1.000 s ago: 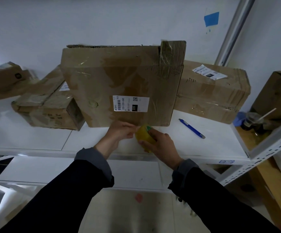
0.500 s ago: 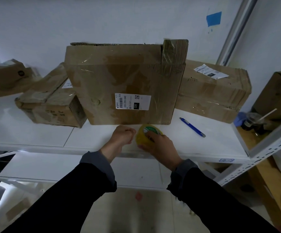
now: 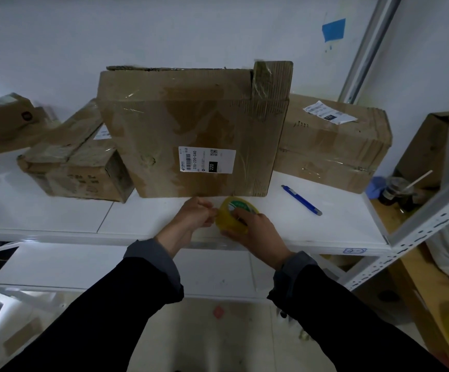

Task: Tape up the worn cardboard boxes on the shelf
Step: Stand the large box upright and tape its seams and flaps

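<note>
Both forearms stretched forward over shelf [image 3: 57,218] edge. Right hand [image 3: 255,232] grip wrapped round yellow tape roll [image 3: 231,214], just before upright cardboard box [image 3: 191,130]. Left hand [image 3: 193,213] fingers pinched at roll's left edge.

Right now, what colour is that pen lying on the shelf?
Blue. The pen shows best in the head view, right of the tape roll.

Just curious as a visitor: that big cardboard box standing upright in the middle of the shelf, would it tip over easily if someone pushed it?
Probably yes. The big box stands tall on a narrow edge, so a push near its top could topple it. Its worn, crumpled cardboard suggests the sides may flex. Its weight cannot be judged.
</note>
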Motion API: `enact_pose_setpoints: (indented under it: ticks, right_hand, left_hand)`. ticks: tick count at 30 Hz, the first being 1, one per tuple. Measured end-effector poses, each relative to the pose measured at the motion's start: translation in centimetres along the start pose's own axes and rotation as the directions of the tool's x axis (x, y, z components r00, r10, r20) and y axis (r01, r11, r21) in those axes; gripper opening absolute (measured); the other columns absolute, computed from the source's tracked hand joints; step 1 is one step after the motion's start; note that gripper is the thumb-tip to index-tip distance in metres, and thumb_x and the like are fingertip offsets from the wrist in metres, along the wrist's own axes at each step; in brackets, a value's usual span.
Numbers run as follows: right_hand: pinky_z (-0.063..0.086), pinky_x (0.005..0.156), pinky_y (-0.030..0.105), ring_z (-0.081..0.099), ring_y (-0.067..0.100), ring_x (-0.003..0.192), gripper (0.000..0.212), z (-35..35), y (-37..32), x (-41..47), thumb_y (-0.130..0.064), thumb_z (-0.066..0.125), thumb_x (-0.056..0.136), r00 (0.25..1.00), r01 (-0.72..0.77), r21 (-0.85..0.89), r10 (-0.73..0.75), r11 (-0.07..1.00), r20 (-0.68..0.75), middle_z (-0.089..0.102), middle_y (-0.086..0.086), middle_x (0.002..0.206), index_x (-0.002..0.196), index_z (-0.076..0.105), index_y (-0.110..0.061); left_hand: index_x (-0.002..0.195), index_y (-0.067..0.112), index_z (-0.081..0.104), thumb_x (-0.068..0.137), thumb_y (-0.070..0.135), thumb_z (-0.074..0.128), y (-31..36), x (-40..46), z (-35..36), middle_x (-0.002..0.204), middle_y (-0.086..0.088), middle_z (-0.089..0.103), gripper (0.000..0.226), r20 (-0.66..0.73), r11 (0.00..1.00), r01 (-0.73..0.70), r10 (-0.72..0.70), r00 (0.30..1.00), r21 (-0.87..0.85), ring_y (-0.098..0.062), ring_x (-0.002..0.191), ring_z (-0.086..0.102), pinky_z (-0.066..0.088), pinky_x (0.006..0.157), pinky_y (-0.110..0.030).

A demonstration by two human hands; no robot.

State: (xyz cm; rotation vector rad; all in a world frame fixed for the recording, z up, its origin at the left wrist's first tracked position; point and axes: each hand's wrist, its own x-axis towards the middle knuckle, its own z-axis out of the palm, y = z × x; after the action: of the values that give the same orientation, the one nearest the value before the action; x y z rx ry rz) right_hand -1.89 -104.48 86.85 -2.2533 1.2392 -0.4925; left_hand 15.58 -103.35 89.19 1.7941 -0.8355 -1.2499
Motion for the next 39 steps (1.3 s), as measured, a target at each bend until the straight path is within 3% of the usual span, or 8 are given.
enact_pose_setpoints:
  ticks: [6,13,18,21,28,33,36,39]
  right_hand:
    - [0.049,0.098,0.040,0.060,0.030,0.114,0.050,-0.2,0.4,-0.4,-0.049,0.068,0.089,1.000,0.014,-0.035,-0.014,0.999,0.020,0.063,0.006,0.131,0.129,0.059,-0.020]
    - [0.059,0.081,0.049,0.071,0.025,0.079,0.046,-1.6,-0.7,0.7,-0.058,0.058,0.091,0.976,-0.203,0.307,0.216,0.930,-0.009,0.072,0.007,0.097,0.116,0.058,-0.019]
    - [0.051,0.052,0.014,0.059,0.009,0.063,0.038,-2.8,-1.6,2.0,-0.038,0.050,0.102,0.940,-0.328,0.531,0.328,0.782,0.098,0.060,-0.003,0.078,0.119,0.058,-0.005]
    - [0.044,0.042,0.008,0.054,0.008,0.061,0.033,-2.9,-1.6,1.9,-0.033,0.043,0.106,0.918,-0.388,0.661,0.335,0.642,0.214,0.054,-0.003,0.078,0.122,0.050,-0.005]
    - [0.054,0.099,0.044,0.068,0.029,0.105,0.039,-3.0,-0.4,2.0,-0.039,0.048,0.103,0.860,-0.504,0.773,0.306,0.386,0.408,0.065,0.014,0.121,0.133,0.046,-0.014]
    - [0.056,0.090,0.042,0.066,0.032,0.094,0.039,-4.4,3.1,2.6,-0.037,0.044,0.105,0.882,-0.417,0.756,0.425,0.504,0.204,0.070,0.015,0.097,0.106,0.066,-0.005]
    - [0.045,0.083,0.035,0.062,0.035,0.099,0.031,-4.4,7.4,4.2,-0.025,0.050,0.098,0.844,-0.379,0.357,0.477,0.854,-0.245,0.069,0.016,0.100,0.096,0.070,-0.002]
    - [0.037,0.096,0.043,0.046,0.039,0.119,0.033,-4.7,10.4,5.1,-0.020,0.053,0.096,0.824,-0.484,-0.005,0.455,0.875,-0.337,0.057,0.018,0.128,0.127,0.063,-0.012]
  left_hand:
    - [0.095,0.002,0.068,0.094,0.000,0.063,0.1,-0.5,-0.3,0.099,-0.013,0.066,0.006,0.101,0.999,0.013,-0.019,0.995,0.051,-0.022,0.092,0.061,0.055,0.070,-0.021]
    - [0.104,0.004,0.062,0.100,0.008,0.057,3.8,-1.3,0.3,0.102,0.001,0.061,0.008,-0.021,0.864,-0.425,0.447,0.894,0.271,-0.005,0.089,0.055,0.043,0.071,-0.009]
    - [0.093,0.007,0.062,0.098,0.011,0.061,5.5,-1.6,1.5,0.093,0.002,0.064,0.005,-0.048,0.670,-0.631,0.699,0.713,0.391,-0.010,0.088,0.057,0.045,0.086,-0.026]
    - [0.096,0.009,0.057,0.101,0.013,0.057,4.7,-1.3,2.0,0.094,0.005,0.061,0.006,-0.020,0.657,-0.653,0.711,0.703,0.378,0.000,0.091,0.054,0.045,0.097,-0.033]
    - [0.115,0.028,0.029,0.077,0.021,0.087,5.6,-0.5,1.6,0.116,-0.006,0.058,0.070,0.372,0.701,-0.613,0.493,0.786,0.364,-0.019,0.099,0.068,0.061,0.086,-0.037]
    - [0.115,0.031,0.029,0.068,0.013,0.092,5.4,0.2,1.6,0.104,-0.003,0.053,0.081,0.386,0.634,-0.638,0.509,0.769,0.437,-0.018,0.098,0.064,0.060,0.088,-0.041]
    - [0.112,0.036,0.029,0.069,0.011,0.091,5.3,0.5,1.6,0.102,-0.004,0.050,0.080,0.364,0.621,-0.651,0.540,0.759,0.436,-0.021,0.095,0.064,0.060,0.086,-0.044]
    - [0.108,0.038,0.029,0.070,0.011,0.091,5.2,0.9,1.6,0.095,-0.005,0.051,0.077,0.351,0.582,-0.677,0.582,0.733,0.451,-0.024,0.089,0.061,0.059,0.083,-0.044]
